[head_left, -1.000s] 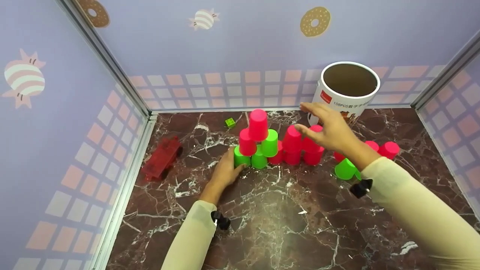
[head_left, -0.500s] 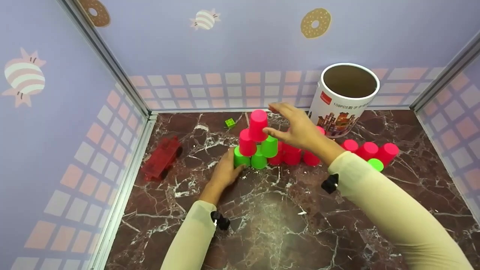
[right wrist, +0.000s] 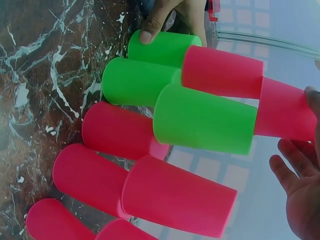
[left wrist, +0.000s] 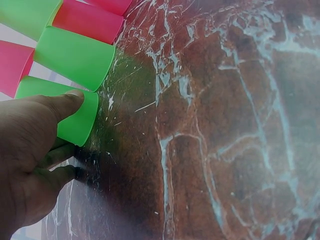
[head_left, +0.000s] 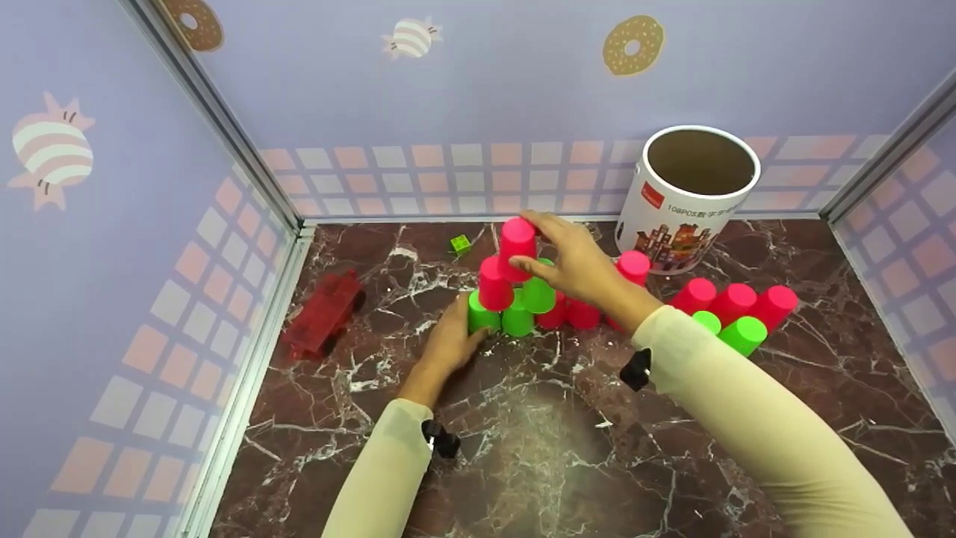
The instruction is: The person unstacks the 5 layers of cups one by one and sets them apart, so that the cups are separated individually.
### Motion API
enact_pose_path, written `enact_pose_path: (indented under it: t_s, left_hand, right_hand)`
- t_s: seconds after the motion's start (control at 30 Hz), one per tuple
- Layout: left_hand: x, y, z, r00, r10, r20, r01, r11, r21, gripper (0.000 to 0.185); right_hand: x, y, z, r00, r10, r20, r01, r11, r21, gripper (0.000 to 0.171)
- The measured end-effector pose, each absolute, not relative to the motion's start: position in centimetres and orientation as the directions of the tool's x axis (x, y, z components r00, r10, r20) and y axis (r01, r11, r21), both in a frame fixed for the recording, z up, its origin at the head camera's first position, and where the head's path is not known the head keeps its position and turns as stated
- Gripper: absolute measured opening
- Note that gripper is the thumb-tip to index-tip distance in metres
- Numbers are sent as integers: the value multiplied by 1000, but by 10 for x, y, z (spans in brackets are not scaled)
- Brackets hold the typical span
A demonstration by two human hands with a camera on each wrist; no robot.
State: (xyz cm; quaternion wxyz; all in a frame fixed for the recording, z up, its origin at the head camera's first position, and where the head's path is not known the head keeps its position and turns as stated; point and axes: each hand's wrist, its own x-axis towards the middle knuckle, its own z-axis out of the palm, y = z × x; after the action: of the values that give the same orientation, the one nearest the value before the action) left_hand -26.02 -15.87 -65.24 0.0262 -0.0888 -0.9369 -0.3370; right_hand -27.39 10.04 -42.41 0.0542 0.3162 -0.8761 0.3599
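Note:
Upside-down pink and green cups stand stacked as a stepped wall. Around the leftmost bottom green cup [head_left: 482, 312] curls my left hand [head_left: 447, 338], its thumb [left wrist: 70, 104] on the near side. A single pink cup [head_left: 517, 243] tops the stack, resting over a pink cup [head_left: 494, 284] and a green cup [head_left: 539, 294] in the second row. My right hand [head_left: 579, 261] holds that top cup, thumb on its front and fingers behind. In the right wrist view, a second-row pink cup [right wrist: 177, 195] stands apart from the green one. The right forearm partly hides the stack in the head view.
Spare pink cups [head_left: 734, 302] and green cups [head_left: 744, 334] lie in a group at the right. A white printed bucket [head_left: 676, 224] stands by the back wall. At the left are a red translucent toy piece [head_left: 323, 315] and a small green block [head_left: 459, 243].
My right hand has moved left from above the right-hand cups to the top pink cup and taken hold of it. The left hand has stayed on the green cup.

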Motion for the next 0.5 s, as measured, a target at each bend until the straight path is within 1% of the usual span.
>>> enact_pose_path:
  t_s: [0.3, 0.5]
  left_hand:
    - [-261, -158, -656, -971, 169, 170, 238, 760, 605, 70]
    - [-261, -160, -658, -974, 166, 155, 226, 757, 613, 71]
  right_hand:
    - [-272, 108, -419, -796, -500, 343, -590, 513, -623, 70]
    - [-270, 126, -413, -796, -477, 373, -597, 522, -609, 68]
